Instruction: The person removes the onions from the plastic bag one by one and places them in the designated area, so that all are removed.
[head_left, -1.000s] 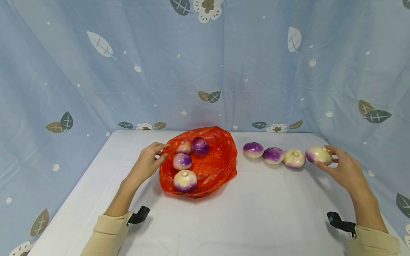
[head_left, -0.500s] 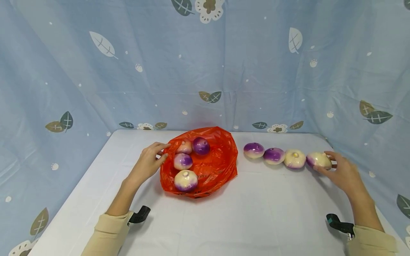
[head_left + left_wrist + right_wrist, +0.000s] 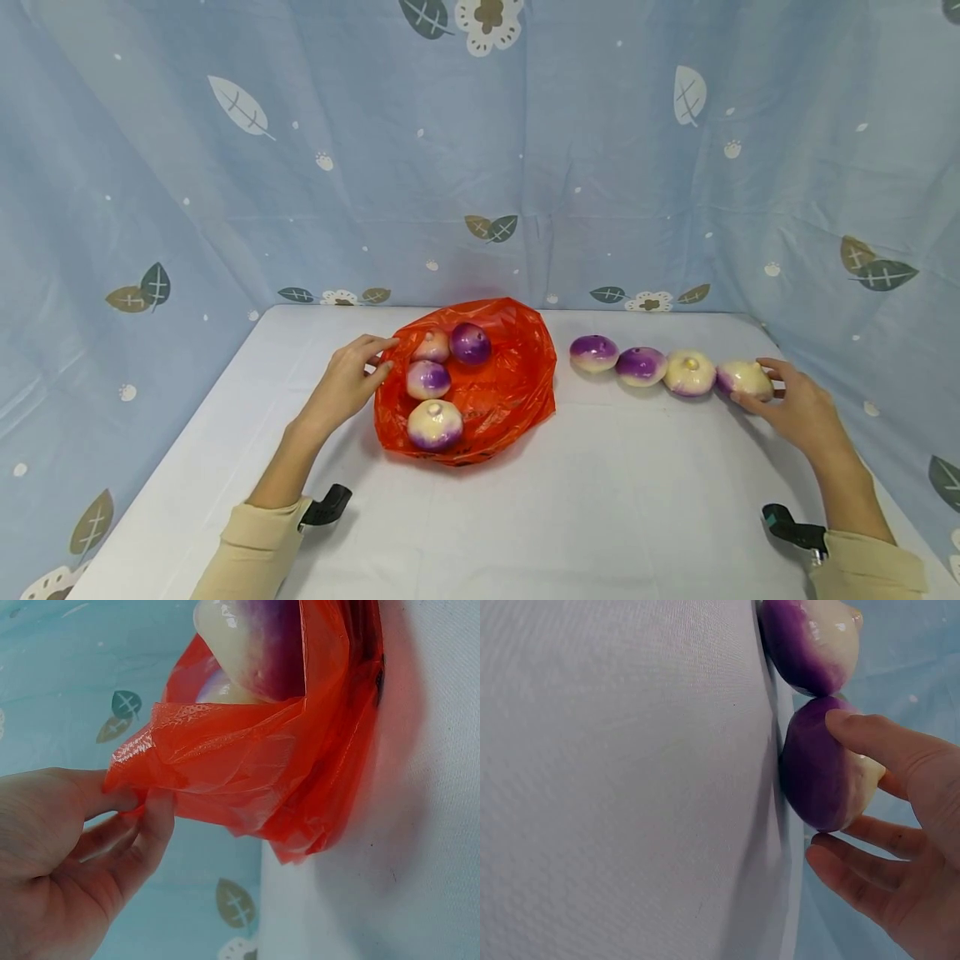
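1. A pale blue cloth backdrop (image 3: 360,150), printed with leaves, flowers and paw marks, hangs behind and at both sides.
2. A white cloth-covered table (image 3: 615,500) spreads out in front of it.
3. A crinkled, translucent red plastic bag (image 3: 517,392) lies wide open left of the table's middle.
4. Two beige fabric sleeves, left (image 3: 251,546) and right (image 3: 866,562), come in from the lower corners.
5. The left hand (image 3: 348,375) pinches the bag's left rim between thumb and fingers.
6. The right hand (image 3: 806,408) grips the end turnip, thumb on its near side, fingers round the far side.
7. That glossy, round, purple-and-cream turnip (image 3: 742,379) sits at the right end of a row on the table, touching its neighbour, a mostly cream turnip (image 3: 690,372); two purple-topped turnips (image 3: 641,367) continue the row leftward.
8. Four more glossy turnips (image 3: 435,425) lie inside the bag, three along its left side, the darkest purple one near the back.
9. Black angular devices, left (image 3: 330,505) and right (image 3: 787,523), jut from the cuffs.
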Available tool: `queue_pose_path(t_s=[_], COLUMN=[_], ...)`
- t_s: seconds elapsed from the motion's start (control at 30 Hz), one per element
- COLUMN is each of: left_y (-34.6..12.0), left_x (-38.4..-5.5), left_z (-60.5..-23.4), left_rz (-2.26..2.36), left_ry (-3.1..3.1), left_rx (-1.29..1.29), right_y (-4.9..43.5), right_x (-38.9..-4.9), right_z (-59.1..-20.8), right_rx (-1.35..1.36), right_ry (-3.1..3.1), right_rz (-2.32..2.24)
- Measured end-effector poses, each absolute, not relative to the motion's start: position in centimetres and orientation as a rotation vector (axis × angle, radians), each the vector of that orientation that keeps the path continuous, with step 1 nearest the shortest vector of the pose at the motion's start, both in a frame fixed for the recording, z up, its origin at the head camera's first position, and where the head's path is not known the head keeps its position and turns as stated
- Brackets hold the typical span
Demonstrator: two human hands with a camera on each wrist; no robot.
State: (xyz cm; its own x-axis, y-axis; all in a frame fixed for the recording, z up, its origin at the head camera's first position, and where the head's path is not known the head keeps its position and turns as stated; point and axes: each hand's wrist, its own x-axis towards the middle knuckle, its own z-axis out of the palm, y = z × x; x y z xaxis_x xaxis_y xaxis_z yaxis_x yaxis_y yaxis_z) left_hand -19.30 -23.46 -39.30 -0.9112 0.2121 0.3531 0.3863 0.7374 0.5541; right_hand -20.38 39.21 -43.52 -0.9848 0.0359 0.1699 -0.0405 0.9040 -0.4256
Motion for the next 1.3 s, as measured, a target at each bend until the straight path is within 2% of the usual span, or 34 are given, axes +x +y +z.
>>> queue_pose_path(t_s=[1.3], left_y=[-23.3], left_x=[-19.2], left_z=[-39.1], left_rz=[-0.923], left_ry=[-2.669], left_rx=[-0.471], right_y=[38.0], right_x=[-20.2], right_z=[-43.5], right_rx=[0.017], right_ry=[-2.914], right_rz=[0.695])
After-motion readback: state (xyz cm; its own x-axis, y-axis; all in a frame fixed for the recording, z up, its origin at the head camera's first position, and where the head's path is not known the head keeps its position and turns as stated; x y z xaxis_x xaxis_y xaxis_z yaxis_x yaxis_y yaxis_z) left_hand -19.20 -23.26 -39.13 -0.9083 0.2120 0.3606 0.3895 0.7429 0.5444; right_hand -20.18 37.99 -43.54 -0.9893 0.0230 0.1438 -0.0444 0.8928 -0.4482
